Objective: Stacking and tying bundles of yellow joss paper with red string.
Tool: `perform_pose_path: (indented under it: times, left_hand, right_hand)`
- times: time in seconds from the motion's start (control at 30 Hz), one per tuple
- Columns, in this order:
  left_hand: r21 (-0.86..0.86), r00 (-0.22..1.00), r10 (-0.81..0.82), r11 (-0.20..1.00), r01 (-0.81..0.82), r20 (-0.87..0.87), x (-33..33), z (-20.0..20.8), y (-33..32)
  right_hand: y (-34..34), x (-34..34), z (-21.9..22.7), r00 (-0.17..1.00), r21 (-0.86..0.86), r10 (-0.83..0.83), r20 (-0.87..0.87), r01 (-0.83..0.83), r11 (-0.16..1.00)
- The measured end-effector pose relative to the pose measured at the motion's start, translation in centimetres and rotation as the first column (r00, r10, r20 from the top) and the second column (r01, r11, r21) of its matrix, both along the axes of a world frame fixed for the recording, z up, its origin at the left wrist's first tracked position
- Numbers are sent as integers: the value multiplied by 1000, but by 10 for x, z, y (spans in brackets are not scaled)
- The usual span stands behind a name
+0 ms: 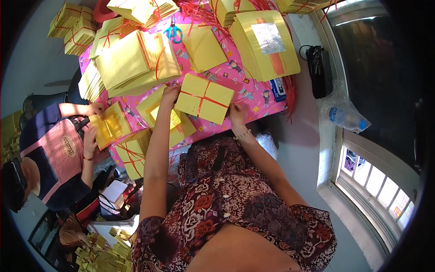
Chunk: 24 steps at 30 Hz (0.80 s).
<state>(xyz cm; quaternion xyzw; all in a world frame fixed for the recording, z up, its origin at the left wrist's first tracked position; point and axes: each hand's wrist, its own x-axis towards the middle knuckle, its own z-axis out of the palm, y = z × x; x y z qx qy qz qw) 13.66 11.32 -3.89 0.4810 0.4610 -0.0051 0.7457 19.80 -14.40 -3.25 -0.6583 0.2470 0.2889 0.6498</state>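
Observation:
Between my two hands is a bundle of yellow paper [192, 105], tied crosswise with red ribbon and tilted a little above the table's near edge. My left hand [170, 96] grips its left side, with the fingers partly behind it. On the right edge, my right hand [237, 114] closes round the lower corner. Left of the bundle and below it, yellow sheets with a shiny gold square [174, 119] lie on the pink patterned tablecloth [235, 70]. Just beyond my hands rests a flat stack of yellow paper [205, 49].
Large yellow paper stacks [122, 61] stand at the far left, others [260, 59] at the far right. Teal-handled scissors [173, 32] lie at the back. A co-worker [59, 149] at the left handles a yellow sheet [111, 124]. A plastic bottle [346, 119] sits by the window.

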Motion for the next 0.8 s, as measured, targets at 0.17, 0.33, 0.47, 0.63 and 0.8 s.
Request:
perform_pose_path:
  times: [0.17, 0.33, 0.47, 0.63, 0.8]
  left_hand:
    - [131, 990, -135, 981, 140, -45, -1, -20, 8]
    - [253, 958, -168, 962, 106, 234, -22, -21, -11]
    - [17, 914, 129, 989, -147, 386, -15, 40, -52]
    - [-240, 692, 404, 914, -327, 598, -29, 50, -64]
    - [-177, 650, 388, 913, -367, 653, -23, 56, -68]
  right_hand:
    - [11, -5, 4, 997, 15, -78, -10, 78, 997]
    - [3, 6, 18, 961, 199, -135, 242, 87, 976]
    - [-11, 44, 42, 807, 239, -17, 590, -154, 959]
    - [-4, 57, 90, 737, 128, 218, 640, -381, 916]
    - [-15, 63, 62, 696, 122, 240, 677, -428, 895]
